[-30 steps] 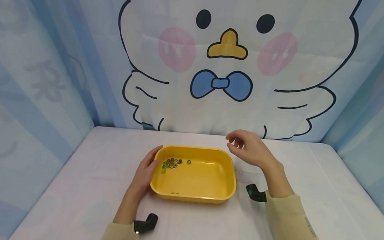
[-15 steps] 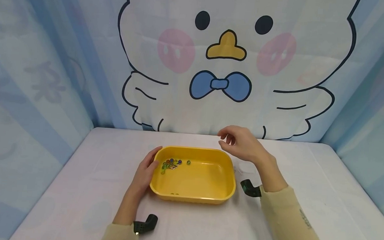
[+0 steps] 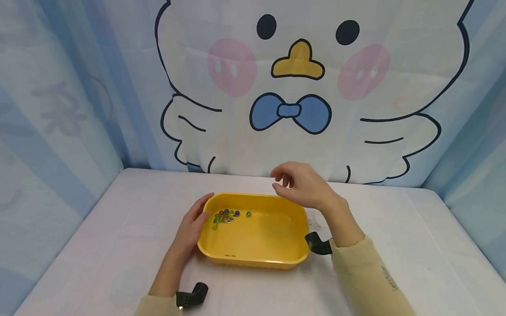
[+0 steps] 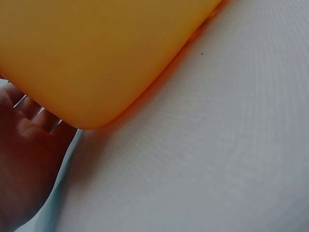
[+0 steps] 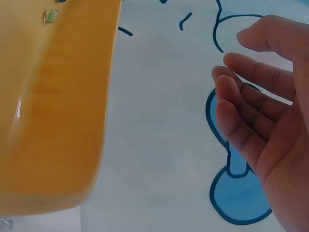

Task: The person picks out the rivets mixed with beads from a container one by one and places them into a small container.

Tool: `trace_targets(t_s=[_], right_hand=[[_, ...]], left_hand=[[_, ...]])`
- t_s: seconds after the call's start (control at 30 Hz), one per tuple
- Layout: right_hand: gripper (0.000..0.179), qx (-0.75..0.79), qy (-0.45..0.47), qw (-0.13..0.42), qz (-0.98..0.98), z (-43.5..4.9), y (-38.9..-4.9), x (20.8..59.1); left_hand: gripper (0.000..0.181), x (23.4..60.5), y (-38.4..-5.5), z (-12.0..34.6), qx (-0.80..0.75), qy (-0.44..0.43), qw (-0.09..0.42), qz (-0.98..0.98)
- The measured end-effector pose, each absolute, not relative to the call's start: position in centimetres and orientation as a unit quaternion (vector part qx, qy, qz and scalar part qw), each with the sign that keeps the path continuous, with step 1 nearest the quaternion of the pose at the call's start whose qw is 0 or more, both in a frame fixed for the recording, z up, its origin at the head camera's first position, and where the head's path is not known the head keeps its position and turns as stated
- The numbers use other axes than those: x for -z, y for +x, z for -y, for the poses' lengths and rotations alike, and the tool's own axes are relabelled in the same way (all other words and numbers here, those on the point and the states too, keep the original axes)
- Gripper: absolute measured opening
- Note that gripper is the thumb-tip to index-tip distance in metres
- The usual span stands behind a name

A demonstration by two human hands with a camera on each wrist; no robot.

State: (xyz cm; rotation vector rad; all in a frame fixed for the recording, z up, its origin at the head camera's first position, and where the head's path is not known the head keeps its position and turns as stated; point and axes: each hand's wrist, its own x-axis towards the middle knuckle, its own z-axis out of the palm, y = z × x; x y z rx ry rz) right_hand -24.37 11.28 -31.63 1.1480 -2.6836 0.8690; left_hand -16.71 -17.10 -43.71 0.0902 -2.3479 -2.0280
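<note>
A yellow plastic tray (image 3: 258, 237) sits on the table, with several coloured glass marbles (image 3: 226, 216) gathered toward its left end. One green marble (image 3: 248, 214) lies a little apart from them. My left hand (image 3: 193, 223) holds the tray's left side, thumb at the rim and fingers along the outer wall; in the left wrist view those fingers are partly hidden behind the tray (image 4: 96, 58). Above the tray's far right rim hovers my right hand (image 3: 304, 185). Its fingers are loosely bent, and the right wrist view shows nothing in the palm (image 5: 285, 140).
A clear transparent object (image 3: 316, 224) stands just right of the tray, mostly hidden by the right forearm. White cloth covers the table (image 3: 107, 246). A printed curtain (image 3: 295, 150) hangs along the table's back edge.
My right hand has moved left, from beyond the tray's right end to over its far right rim. The left hand, tray and marbles stay in place.
</note>
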Motion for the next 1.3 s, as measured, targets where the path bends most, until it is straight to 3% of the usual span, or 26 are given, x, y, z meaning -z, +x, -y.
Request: trace_targets(t_s=[1.3], right_hand=[[0.030, -0.231, 0.439, -0.053, 0.867, -5.6, -25.1, 34.8]], left_hand=[[0.049, 43.9, -16.8, 17.1, 0.649, 0.030, 0.025, 0.759]])
